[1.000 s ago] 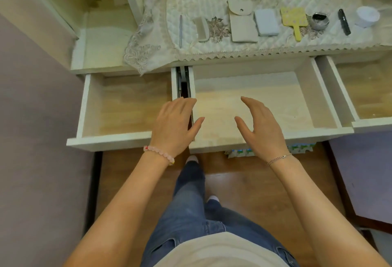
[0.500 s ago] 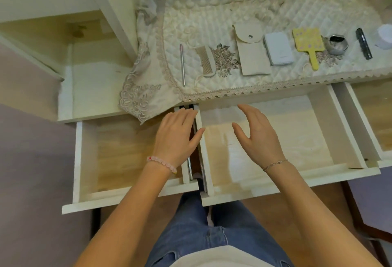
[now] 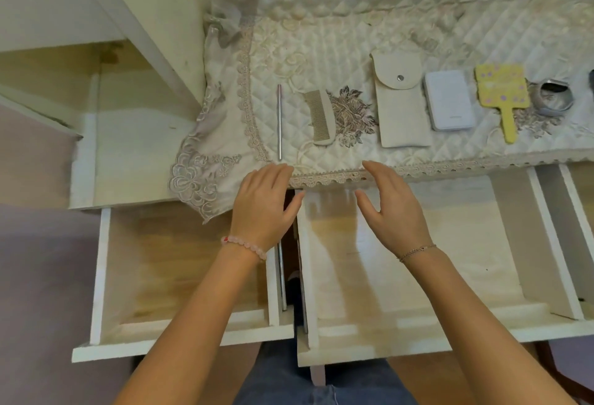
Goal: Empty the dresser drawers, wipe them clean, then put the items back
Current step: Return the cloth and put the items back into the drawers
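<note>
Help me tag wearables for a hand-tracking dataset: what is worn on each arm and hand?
No sleeves or gloves are worn. The left hand has a bracelet of round pale-pink beads at its wrist; the right hand has a thin chain bracelet. No rings show.

Home bedroom: lace-covered dresser (image 3: 321, 35), comb (image 3: 319, 117).
</note>
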Demonstrator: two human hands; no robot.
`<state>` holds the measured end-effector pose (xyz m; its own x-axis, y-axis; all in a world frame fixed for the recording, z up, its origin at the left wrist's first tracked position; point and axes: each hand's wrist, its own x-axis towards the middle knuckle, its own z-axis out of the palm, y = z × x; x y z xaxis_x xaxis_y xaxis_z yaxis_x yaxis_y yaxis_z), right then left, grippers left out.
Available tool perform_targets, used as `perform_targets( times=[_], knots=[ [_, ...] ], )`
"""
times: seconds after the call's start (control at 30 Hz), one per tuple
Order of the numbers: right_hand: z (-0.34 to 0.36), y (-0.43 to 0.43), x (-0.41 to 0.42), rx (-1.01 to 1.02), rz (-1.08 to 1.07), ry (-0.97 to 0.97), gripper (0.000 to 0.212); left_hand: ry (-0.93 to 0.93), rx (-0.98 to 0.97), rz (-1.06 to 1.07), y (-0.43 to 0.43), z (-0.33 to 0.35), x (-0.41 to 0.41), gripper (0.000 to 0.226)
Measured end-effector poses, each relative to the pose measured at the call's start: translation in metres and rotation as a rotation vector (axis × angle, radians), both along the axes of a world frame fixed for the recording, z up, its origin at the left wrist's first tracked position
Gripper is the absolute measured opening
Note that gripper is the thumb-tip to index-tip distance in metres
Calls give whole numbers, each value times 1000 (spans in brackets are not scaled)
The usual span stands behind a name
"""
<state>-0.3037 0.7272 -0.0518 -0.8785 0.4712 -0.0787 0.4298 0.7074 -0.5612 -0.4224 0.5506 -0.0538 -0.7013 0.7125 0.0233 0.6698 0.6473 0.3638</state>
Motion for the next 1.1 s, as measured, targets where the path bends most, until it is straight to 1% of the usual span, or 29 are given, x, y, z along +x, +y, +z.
perform_targets(
  times=[0.17,0.3,0.47,0.57,0.73,0.8,0.9,1.03,1.1],
  knots=[
    [-7,23,-22,4,7,31,45,16,2,58,14,-6,-21,38],
    [-8,50,-36,20,-18,68,44,13,43,89,29,-7,-33,39],
    [-9,88,-44,31,-122,88,44,-42,101,50,67,-6,-38,40],
    [-11,111,-42,-1,-197,84,46,-161,137,44,98,-7,-37,43],
    [-18,144,-33,-59,-382,88,49,-491,273,141,152,-11,-28,45],
    [-19,159,-30,-73,-455,89,50,-544,305,168,170,-12,-27,44],
    [-21,178,-25,-98,-521,77,52,-564,315,189,191,-14,-26,43],
    [-23,187,-18,-100,-529,83,50,-758,334,325,207,-18,-24,53],
    [-25,186,-14,-117,-525,92,50,-802,327,378,213,-21,-23,56]
  ],
)
